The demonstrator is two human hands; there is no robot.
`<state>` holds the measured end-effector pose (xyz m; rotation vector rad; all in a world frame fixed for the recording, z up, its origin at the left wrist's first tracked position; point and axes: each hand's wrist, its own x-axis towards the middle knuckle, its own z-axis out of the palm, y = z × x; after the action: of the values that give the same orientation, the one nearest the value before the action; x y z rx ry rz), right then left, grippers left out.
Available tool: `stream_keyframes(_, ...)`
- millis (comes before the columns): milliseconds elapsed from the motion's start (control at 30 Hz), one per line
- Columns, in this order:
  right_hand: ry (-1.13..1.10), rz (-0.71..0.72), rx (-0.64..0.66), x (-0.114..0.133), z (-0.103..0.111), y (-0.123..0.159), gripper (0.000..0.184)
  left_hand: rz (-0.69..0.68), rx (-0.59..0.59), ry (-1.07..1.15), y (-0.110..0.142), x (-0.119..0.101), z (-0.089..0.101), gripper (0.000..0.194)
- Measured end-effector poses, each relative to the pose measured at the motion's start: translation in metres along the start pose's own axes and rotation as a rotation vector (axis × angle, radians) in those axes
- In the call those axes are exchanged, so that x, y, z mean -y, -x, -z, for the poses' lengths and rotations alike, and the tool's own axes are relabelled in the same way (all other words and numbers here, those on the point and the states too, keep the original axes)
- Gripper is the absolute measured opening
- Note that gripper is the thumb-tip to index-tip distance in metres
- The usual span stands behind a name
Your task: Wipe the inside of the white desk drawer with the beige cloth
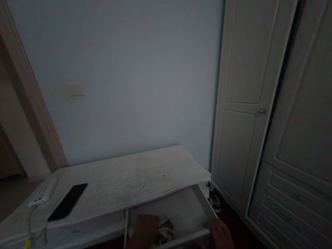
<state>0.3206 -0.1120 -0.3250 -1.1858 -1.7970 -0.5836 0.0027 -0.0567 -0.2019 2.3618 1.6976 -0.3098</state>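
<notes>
A white drawer [186, 210] is pulled out from under the right part of a white desk. Inside its left front part lies a small bundle [167, 229], pale and dark, with what look like cords or straps; its kind is too dim to tell. My left hand [145, 226] reaches into the drawer against the left side of this bundle, fingers curled down, and whatever is under them is hidden. My right hand [218, 234] grips the drawer's front right corner, with fingers over the edge and the thumb in front.
On the desk [120, 179] lie a dark phone [67, 202] and a white box-like device [42, 192] with a cable [30, 226] hanging over the front edge. A white wardrobe [242, 86] stands at the right. Dark items [213, 199] sit between desk and wardrobe.
</notes>
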Motion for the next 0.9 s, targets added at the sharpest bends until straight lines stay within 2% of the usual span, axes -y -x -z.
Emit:
stream_keyframes(433, 0.027, 0.007, 0.017, 0.002, 0.002, -0.001, 0.046, -0.007, -0.009, -0.033, -0.003, 0.006, -0.009, 0.054)
stream_keyframes(733, 0.006, -0.005, -0.017, 0.003, -0.002, 0.001, 0.048, -0.011, 0.004, -0.037, -0.004, 0.001, 0.001, 0.047)
stream_keyframes(900, -0.008, 0.001, -0.031, 0.001, -0.006, 0.003, 0.046, 0.005, -0.004, -0.021, -0.01, 0.002, -0.001, 0.051)
